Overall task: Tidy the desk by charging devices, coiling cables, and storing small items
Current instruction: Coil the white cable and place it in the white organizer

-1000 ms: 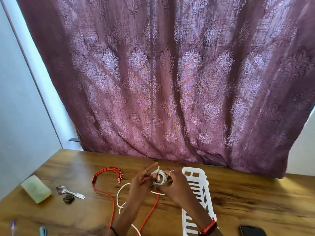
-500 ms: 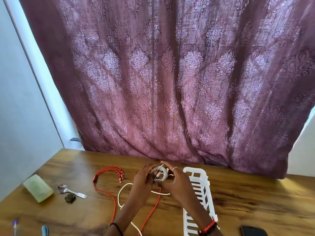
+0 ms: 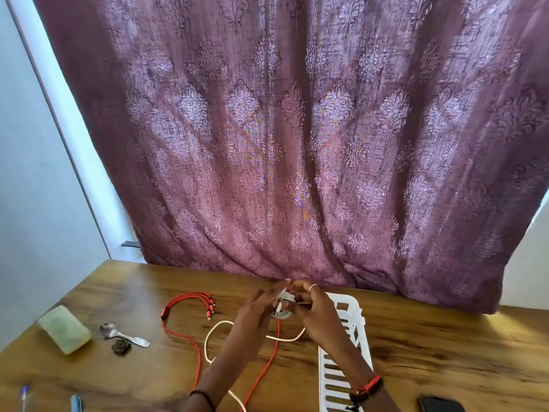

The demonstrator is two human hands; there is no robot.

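Note:
Above the middle of the wooden desk [image 3: 430,346] both hands work a white cable [image 3: 283,304] wound into a small coil. My right hand [image 3: 312,310] grips the coil, fingers curled round it. My left hand [image 3: 255,307] holds the cable's free end against the coil with its fingertips. The rest of the white cable [image 3: 219,325] trails in a loose loop over the desk below the hands. A red multi-head cable [image 3: 190,301] lies uncoiled left of the hands. A white slotted tray [image 3: 344,382] lies under my right forearm.
A pale green block [image 3: 64,328], a metal spoon [image 3: 124,334] and a small dark object [image 3: 121,347] lie at the left. Two pens [image 3: 75,404] sit at the front-left edge. A dark phone [image 3: 441,405] is at the front right. A purple curtain [image 3: 297,144] hangs behind the desk.
The hands have kept winding: the coil has turned and the left hand has shifted round it. The loose loop on the desk has shortened slightly.

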